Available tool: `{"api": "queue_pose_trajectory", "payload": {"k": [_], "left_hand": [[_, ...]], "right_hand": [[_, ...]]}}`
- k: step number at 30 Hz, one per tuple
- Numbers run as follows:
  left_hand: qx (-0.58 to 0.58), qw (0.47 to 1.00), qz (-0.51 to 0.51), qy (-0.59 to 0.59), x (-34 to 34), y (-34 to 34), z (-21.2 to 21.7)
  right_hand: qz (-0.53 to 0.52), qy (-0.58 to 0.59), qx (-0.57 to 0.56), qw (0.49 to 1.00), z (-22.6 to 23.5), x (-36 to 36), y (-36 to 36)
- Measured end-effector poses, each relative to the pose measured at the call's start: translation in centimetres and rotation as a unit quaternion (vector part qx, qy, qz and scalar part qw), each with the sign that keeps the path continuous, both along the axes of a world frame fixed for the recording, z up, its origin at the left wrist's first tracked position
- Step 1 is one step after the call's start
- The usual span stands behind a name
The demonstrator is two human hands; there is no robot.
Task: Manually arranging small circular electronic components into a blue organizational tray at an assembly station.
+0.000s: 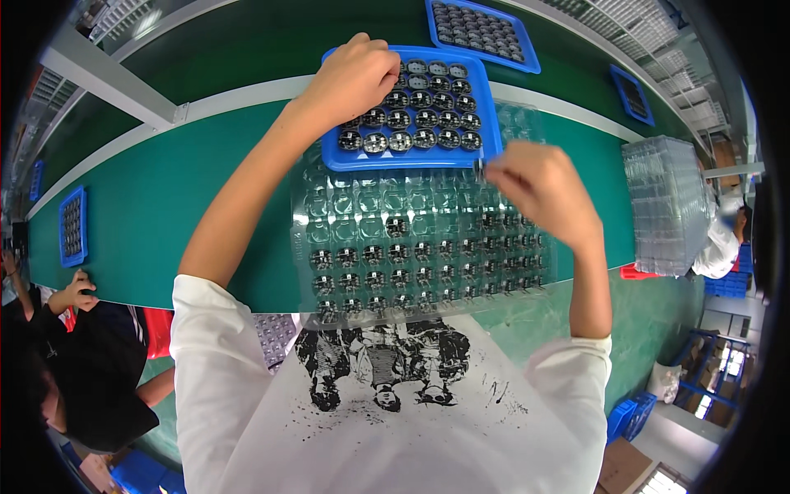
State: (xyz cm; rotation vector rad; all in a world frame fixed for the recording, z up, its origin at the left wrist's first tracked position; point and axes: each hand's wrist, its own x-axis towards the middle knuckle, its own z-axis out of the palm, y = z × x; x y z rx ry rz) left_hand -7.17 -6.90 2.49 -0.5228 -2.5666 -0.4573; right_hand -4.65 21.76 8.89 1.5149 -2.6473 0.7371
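My left hand (355,76) is closed over the upper left part of a blue tray (491,115) filled with small round black circuit boards (424,115); what it pinches is hidden. My right hand (535,183) pinches one small dark round board at the blue tray's lower right corner. Below both hands lies a clear plastic blister tray (329,206). Its lower rows hold round boards and its upper pockets are bare.
The trays sit on a green conveyor belt (164,198). A second blue tray (481,33) lies farther along, another (72,224) at the left. A stack of clear trays (666,206) stands at the right. One person works at the left (78,292), another at the right (724,235).
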Motion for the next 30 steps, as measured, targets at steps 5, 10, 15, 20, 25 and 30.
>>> {"api": "queue_pose_trajectory", "payload": {"k": [5,10,15,20,25,30], "left_hand": [[-0.021,1.000,-0.001,-0.009,0.0,0.5,0.0],[-0.021,1.000,0.002,-0.019,0.1,0.8,0.1],[-0.019,1.000,0.006,-0.022,0.1,1.0,0.2],[-0.048,0.999,0.005,0.007,0.1,1.1,0.0],[-0.065,0.997,0.033,0.006,0.5,0.7,-0.4],[-0.081,0.996,0.026,-0.010,0.1,2.2,0.1]], "right_hand": [[0.001,0.078,-0.025,0.997,-0.5,-5.4,-3.8],[0.031,0.175,-0.011,0.984,-3.0,-9.6,-7.7],[0.037,0.166,0.044,0.984,-3.7,-10.2,-9.0],[0.036,0.169,0.056,0.983,-3.7,-9.8,-9.5],[0.062,0.170,0.063,0.981,-4.3,-9.9,-10.6],[0.034,0.167,0.095,0.981,-4.0,-9.7,-8.8]]}}
